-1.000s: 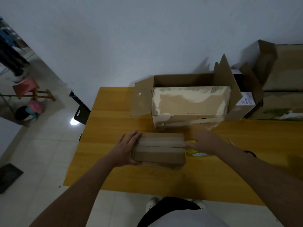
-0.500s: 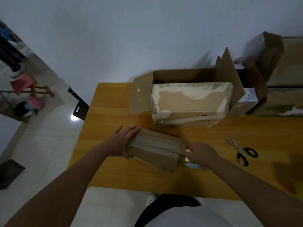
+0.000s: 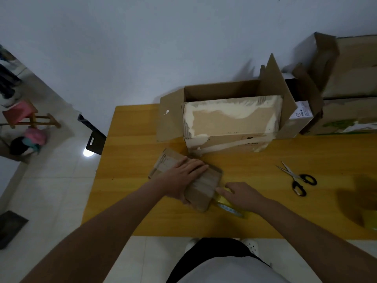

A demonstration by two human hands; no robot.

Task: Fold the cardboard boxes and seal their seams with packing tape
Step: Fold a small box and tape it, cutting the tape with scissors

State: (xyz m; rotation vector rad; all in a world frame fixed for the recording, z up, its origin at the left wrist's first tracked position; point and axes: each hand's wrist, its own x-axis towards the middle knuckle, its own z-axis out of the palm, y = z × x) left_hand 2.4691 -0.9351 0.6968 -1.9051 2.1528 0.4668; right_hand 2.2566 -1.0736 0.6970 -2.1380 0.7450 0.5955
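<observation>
Here the box is pressed flat by the spread left hand while tape, gripped beside it by the right hand, should be drawn taut along the seam.

Dim, bluish indoor view with soft detail.
Bright glare spot on floor tiles; soft shadows behind open box on wall; wide-angle bending toward edges.
</observation>
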